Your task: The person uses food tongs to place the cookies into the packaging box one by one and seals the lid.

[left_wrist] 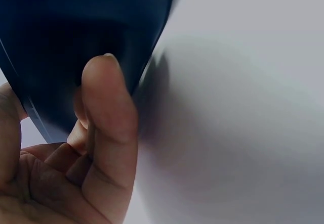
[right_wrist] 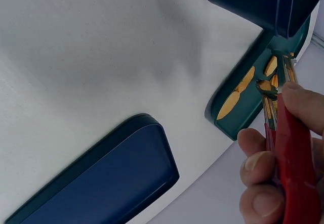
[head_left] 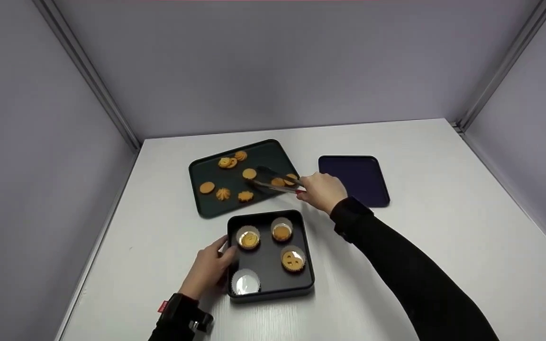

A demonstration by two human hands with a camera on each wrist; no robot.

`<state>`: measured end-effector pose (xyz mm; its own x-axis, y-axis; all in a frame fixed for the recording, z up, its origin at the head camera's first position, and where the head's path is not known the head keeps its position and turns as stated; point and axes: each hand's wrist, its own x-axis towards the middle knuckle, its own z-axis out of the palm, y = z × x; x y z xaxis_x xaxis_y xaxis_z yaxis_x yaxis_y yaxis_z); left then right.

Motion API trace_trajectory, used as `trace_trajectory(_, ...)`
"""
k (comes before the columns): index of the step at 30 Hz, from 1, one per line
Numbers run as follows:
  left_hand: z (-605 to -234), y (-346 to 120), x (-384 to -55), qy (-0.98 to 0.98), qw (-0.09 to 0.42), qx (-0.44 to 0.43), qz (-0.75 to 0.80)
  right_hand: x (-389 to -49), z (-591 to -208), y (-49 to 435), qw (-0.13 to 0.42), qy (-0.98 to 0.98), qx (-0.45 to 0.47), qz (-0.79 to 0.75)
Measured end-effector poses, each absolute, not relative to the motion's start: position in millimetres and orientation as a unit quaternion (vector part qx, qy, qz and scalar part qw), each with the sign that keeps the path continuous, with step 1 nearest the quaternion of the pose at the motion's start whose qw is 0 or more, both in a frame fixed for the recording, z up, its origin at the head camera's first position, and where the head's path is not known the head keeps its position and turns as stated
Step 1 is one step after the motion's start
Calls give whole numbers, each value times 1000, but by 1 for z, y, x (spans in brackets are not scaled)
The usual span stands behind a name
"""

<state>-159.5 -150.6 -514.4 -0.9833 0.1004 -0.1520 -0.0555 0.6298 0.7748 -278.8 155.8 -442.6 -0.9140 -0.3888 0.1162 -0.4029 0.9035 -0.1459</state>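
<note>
My right hand (head_left: pixel 324 192) grips a pair of red-handled tongs (right_wrist: pixel 298 168) by the handles. Their dark tips spread over the dark green tray (head_left: pixel 266 154), beside a round cookie (head_left: pixel 249 174); whether they touch it I cannot tell. Several other cookies of various shapes lie on that tray. Below it stands a deep dark square pan (head_left: pixel 268 274), and my left hand (head_left: pixel 206 270) holds its left wall, thumb at the rim. Inside are clear paper-like cups: one with a button-shaped cookie (head_left: pixel 293 261), two others with cookies, and an empty cup (head_left: pixel 246 282) at the near left.
A dark blue tray (head_left: pixel 356 177) lies right of the green one, close to my right wrist. All of this stands on a white table (head_left: pixel 159 227), with grey panels (head_left: pixel 273 66) rising behind it and at both sides.
</note>
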Motion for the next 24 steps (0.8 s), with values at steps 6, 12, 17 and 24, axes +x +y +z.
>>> trace_trajectory(6,-514,-150,-159,898,90,9,430,-283,-445,150,44,-975,200,83)
trace_trajectory(12,-514,-150,-159,899,91,8,429,-285,-446,147,48,-975,197,90)
trace_trajectory(17,-515,-150,-159,900,89,9,426,-283,-447,149,59,-975,194,89)
trace_trajectory(24,-514,-149,-160,904,88,11,418,-282,-447,156,78,-974,199,82)
